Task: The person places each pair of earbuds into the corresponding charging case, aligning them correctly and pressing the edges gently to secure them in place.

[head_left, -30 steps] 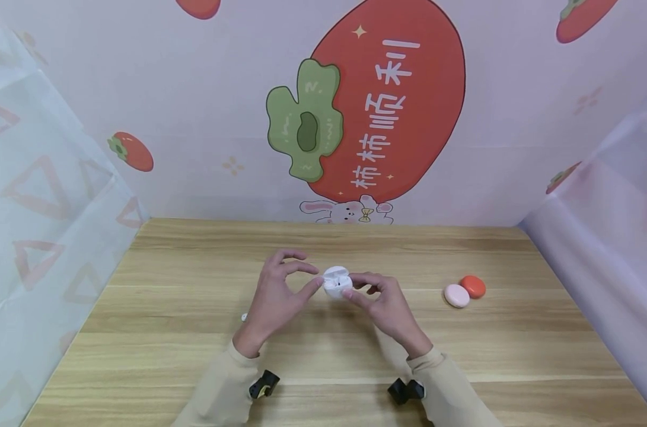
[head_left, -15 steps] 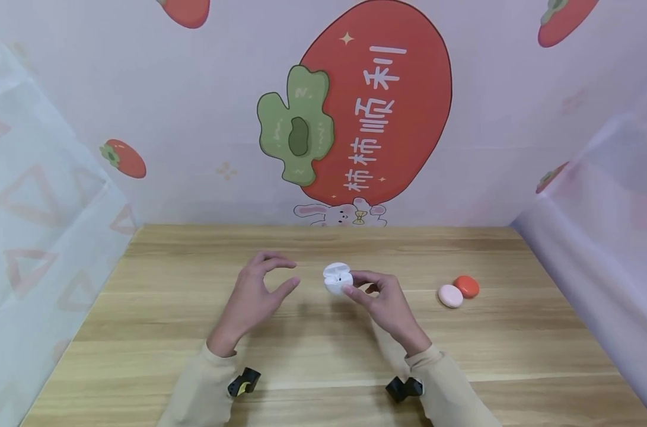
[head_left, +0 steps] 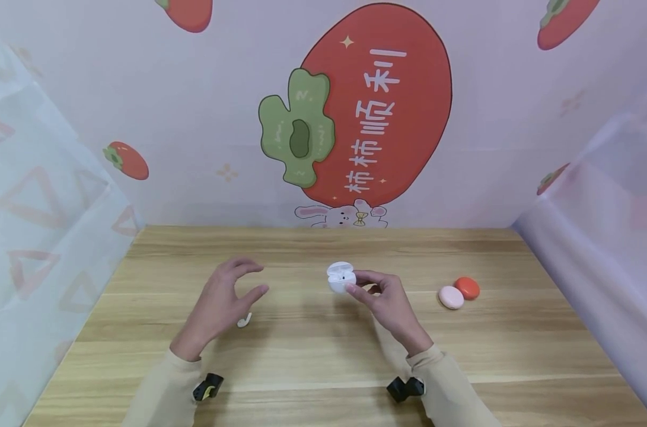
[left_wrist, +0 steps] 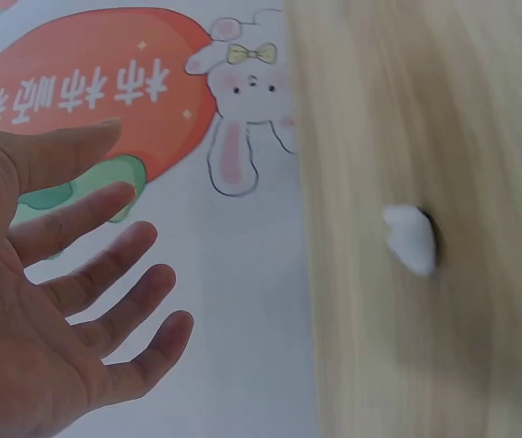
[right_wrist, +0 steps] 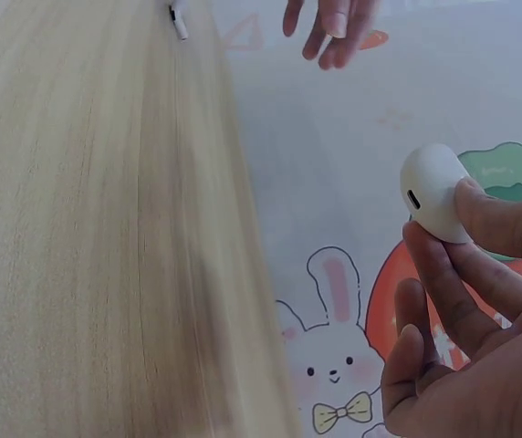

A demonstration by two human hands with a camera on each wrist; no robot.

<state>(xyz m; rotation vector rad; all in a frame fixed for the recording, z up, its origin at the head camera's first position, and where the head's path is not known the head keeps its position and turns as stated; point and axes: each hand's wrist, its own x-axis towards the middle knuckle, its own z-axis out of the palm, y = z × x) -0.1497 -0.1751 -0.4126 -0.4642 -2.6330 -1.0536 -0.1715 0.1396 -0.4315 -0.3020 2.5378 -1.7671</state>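
Observation:
My right hand pinches a round white earbud case between thumb and fingers, above the middle of the table. The case's lid stands raised, and a small dark spot shows inside it. In the right wrist view the underside of the case has a dark charging port. My left hand holds nothing, its fingers apart and loosely bent, left of the case. A white earbud lies on the wooden table just to the right of that hand; the same earbud looks blurred in the left wrist view.
Two small round objects, one pink and one orange-red, lie side by side on the table's right. Behind the wooden table hangs a cloth backdrop with persimmon prints. Cloth sides flank the table.
My left hand has drawn away leftward from the case, bringing the earbud on the table into fuller view. My right hand keeps holding the case in nearly the same place.

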